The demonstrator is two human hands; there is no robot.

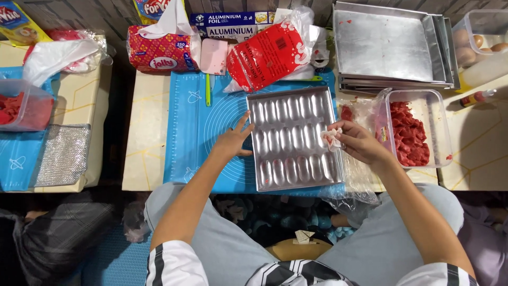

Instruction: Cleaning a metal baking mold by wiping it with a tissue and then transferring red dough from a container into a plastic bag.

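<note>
Our left hand (233,142) lies spread and flat against the left edge of the metal mould tray (293,139), gripping nothing; our right hand (355,142) pinches a crumpled tissue (332,138) over the tray's right side. The tray sits on a blue mat (193,132). Just right of the tray lies a clear plastic bag (360,175), then a tub of red pieces (415,127). Behind the tray a red packet (270,53) and a tissue pack (161,50) crowd the edge

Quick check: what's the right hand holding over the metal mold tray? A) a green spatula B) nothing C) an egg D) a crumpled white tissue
D: the right hand pinches a crumpled white tissue over the right edge of the metal mold tray, while the left hand steadies the tray's left edge.
</note>
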